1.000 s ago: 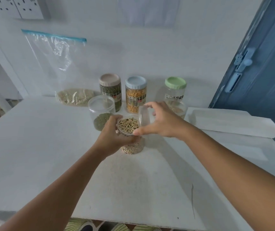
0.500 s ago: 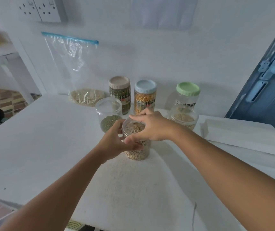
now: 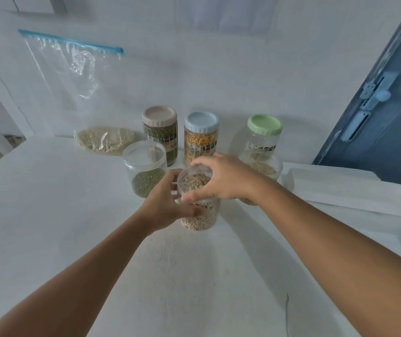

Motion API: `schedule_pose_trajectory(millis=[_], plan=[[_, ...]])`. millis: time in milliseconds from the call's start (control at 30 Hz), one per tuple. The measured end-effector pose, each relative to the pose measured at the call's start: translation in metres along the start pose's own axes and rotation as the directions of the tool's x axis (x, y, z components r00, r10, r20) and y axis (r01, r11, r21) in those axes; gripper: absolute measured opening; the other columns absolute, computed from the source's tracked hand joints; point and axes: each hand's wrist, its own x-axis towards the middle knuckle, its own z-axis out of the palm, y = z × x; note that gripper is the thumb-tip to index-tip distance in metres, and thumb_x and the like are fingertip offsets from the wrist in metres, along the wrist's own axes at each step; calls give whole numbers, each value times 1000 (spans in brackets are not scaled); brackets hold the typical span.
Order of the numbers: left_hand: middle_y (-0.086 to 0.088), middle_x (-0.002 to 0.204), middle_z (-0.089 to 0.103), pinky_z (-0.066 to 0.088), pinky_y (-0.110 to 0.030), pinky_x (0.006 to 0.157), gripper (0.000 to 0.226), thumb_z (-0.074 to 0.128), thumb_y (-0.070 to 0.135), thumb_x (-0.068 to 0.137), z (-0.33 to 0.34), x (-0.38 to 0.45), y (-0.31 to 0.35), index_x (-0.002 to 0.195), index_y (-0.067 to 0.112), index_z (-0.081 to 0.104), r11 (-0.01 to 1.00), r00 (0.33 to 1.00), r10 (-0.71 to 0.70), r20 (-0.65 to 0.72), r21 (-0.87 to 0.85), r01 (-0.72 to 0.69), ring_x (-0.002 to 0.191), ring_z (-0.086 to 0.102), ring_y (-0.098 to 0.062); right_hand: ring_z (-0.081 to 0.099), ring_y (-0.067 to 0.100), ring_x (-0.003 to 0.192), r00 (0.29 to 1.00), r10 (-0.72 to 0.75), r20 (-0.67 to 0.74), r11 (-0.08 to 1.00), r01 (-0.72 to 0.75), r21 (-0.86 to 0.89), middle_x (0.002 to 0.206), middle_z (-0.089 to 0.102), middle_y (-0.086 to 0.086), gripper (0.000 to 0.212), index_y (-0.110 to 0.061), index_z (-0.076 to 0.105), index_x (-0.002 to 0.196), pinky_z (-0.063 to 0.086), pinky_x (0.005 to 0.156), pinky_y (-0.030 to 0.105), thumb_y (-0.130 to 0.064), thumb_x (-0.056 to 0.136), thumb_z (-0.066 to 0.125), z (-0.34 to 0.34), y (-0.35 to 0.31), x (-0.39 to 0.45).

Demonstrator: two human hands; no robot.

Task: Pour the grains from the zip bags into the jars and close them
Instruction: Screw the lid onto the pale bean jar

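A clear jar of pale beans stands in the middle of the white table. My left hand grips its side. My right hand holds the clear lid on top of the jar, fingers curled round the rim. A zip bag with a blue seal leans on the wall at the back left, pale grain in its bottom. Beside the held jar stands a clear-lidded jar of green grains.
Three taller jars stand by the wall: one with a beige lid, one with a blue lid holding yellow grain, one with a green lid. A low clear jar sits behind my right wrist. White paper bags lie right; a blue door beyond.
My right hand brought the clear lid down from beside the jar onto its mouth. My left hand kept its hold on the jar. The camera shifted closer.
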Motion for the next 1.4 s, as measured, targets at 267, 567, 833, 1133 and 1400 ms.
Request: schedule_pose_trajectory(millis=[267,567,833,1133,1400], plan=[[13,121,65,57,-19,84,91,103,25,59,-3,19,-2,132,28,50,993,991,110,73,21,-112,106,64,5,38,28,133,945,232,-231,967,-251,-56,141,47,4,117,-21,43,142,43,101,45,-106,63,35,31,-18,-10],[11,130,62,53,-22,95,92,103,32,59,-1,27,-7,132,34,47,990,983,142,112,-17,-141,114,62,-2,32,33,139,889,355,-291,912,-397,-101,146,39,11,112,-13,47,143,37,111,51,-98,76,23,18,-17,-28],[9,133,59,50,-11,88,97,102,40,58,2,31,-8,139,32,48,992,987,124,106,13,-126,115,61,-2,52,28,116,877,296,-378,942,-333,-35,117,59,2,88,-17,54,110,45,99,49,-96,80,30,28,-1,-24],[10,130,62,54,-18,91,98,103,34,56,6,29,-7,138,31,50,994,993,103,54,15,-104,113,62,-2,34,26,140,953,268,-140,963,-267,23,152,43,1,108,-24,35,153,39,111,50,-89,71,61,20,0,-12],[8,128,63,59,-23,90,92,99,37,54,13,26,-9,133,34,51,993,994,109,-26,36,-108,109,65,0,43,32,134,856,338,-392,921,-386,-50,143,52,6,114,-13,47,141,39,108,53,-100,66,47,40,-14,-7]])
